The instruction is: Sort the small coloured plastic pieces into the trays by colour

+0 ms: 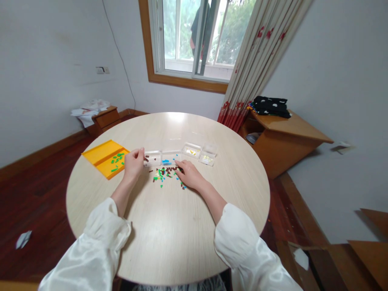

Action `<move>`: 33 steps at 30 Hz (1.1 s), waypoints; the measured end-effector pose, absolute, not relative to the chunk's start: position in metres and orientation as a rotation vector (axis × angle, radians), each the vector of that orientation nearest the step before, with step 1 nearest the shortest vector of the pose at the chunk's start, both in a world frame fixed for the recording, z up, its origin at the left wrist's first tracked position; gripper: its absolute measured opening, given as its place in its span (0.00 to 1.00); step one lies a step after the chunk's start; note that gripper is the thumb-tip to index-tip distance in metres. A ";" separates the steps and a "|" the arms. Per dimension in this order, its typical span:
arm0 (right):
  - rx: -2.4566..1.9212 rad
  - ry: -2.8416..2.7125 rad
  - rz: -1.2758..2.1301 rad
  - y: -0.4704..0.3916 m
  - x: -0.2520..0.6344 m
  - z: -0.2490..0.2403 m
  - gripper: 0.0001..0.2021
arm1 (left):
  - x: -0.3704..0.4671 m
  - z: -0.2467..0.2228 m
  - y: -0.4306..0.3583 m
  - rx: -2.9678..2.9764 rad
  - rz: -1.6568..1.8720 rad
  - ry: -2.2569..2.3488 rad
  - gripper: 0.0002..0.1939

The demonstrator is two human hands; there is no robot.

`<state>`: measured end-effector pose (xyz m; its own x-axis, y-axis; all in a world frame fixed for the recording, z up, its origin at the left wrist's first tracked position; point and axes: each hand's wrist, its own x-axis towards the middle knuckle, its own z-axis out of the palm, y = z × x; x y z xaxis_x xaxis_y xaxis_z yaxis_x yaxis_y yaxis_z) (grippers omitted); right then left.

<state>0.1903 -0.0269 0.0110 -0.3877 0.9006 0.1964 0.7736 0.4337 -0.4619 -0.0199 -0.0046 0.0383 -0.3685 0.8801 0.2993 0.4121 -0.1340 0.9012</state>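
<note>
A yellow tray (96,154) is sitting at the table's (169,226) left, holding green pieces. The left hand (133,163) is pinching something tiny, too small to identify, beside the clear boxes (178,155). The right hand (188,172) is resting loosely open, fingertips touching the scattered pieces (165,173); a careless sweep could be knocking some floorward

On the desk (169,226), a tray (104,157) lies left, boxes (182,153) in a row behind the loose pieces (166,174), between both hands.
</note>
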 end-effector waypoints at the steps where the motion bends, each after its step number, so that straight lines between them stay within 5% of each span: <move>1: -1.412 -2.276 0.410 -0.027 0.190 0.011 0.20 | -0.020 0.037 -0.005 1.478 1.468 1.732 0.17; 11: -1.405 -2.268 0.391 -0.026 0.191 0.008 0.20 | -0.011 0.027 -0.009 1.931 1.072 1.646 0.14; 33: -1.499 -2.173 0.456 -0.021 0.215 0.020 0.07 | -0.011 0.022 -0.008 1.983 1.045 1.584 0.14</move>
